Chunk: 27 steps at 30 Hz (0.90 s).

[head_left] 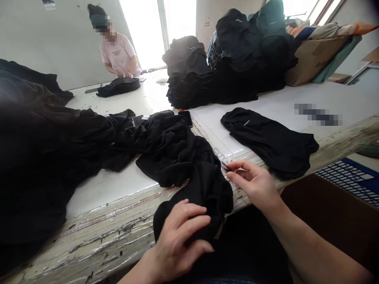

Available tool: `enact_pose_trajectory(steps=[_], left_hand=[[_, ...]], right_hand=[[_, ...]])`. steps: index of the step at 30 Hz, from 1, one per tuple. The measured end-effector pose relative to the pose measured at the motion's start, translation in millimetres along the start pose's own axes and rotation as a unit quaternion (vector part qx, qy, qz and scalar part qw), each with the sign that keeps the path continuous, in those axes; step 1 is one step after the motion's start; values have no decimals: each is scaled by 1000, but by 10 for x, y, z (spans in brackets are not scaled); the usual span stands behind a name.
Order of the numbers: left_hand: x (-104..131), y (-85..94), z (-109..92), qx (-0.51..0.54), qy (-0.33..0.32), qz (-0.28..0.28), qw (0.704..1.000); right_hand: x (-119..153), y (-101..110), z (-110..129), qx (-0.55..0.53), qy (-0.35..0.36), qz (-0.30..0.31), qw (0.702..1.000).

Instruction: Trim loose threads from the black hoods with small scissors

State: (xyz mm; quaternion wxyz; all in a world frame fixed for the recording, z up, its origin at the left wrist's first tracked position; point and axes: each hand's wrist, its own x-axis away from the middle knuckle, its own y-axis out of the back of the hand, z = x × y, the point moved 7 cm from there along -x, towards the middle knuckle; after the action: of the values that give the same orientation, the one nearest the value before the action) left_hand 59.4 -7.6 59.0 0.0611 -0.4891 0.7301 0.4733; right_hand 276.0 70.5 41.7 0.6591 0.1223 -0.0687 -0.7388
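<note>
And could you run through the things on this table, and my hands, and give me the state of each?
Black cloth: rumpled, bunched
Left hand: open over that cloth
Right hand: thumb and forefinger pinching a small dark item
Printed black garment: laid flat
Garment stacks: piled high
Phone: lying flat, dark
Cardboard box: fabric across its top
Table edge: worn, peeling

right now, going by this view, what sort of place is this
Probably a garment workshop: stacks of black garments stand on a long worktable, crumpled black cloth lies near the wearer's hands, and another person handles a dark garment.
</note>
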Motion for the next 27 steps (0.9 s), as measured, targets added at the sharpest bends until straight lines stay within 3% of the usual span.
enact_pose_trajectory(steps=[2, 4, 5, 7, 9, 11, 13, 15, 17, 19, 21, 22, 24, 26, 27], left_hand=[[47, 311, 219, -26, 87, -85, 992], [112, 601, 515, -68, 224, -178, 956], [127, 654, 651, -82, 289, -182, 936], [97, 545, 858, -97, 379, -96, 915], [56, 273, 953, -108, 405, 44, 907], [43, 75, 958, -110, 395, 124, 904], [2, 90, 886, -93, 366, 110, 919], [-100, 357, 709, -82, 308, 14, 948], [-228, 774, 414, -111, 211, -119, 964], [-328, 1120, 81, -179, 103, -232, 950], [-407, 1219, -127, -228, 20, -268, 936], [-452, 1162, -139, -229, 0, -238, 944], [-494, 904, 16, -184, 20, -104, 977], [-392, 662, 270, -128, 95, 4, 987], [-306, 611, 391, -112, 139, 14, 984]], right_hand=[[-100, 140, 19, -15, 3, -48, 999], [-194, 169, 59, 1, 16, -69, 997], [-242, 135, 66, 23, 19, -68, 997], [-336, -6, 42, 89, 21, -45, 995], [-404, -205, -11, 154, 38, 8, 987], [-418, -358, -62, 197, 63, 61, 976], [-380, -360, -53, 204, 81, 68, 973], [-298, -195, 104, 173, 121, 6, 977], [-174, 21, 388, 120, 199, -71, 970], [-61, 179, 670, 85, 282, -117, 949], [-37, 234, 812, 97, 326, -122, 932], [-64, 227, 810, 121, 329, -109, 930], [-168, 175, 656, 186, 301, -53, 934], [-253, 147, 383, 242, 249, 13, 938], [-270, 163, 251, 257, 223, 33, 940]])
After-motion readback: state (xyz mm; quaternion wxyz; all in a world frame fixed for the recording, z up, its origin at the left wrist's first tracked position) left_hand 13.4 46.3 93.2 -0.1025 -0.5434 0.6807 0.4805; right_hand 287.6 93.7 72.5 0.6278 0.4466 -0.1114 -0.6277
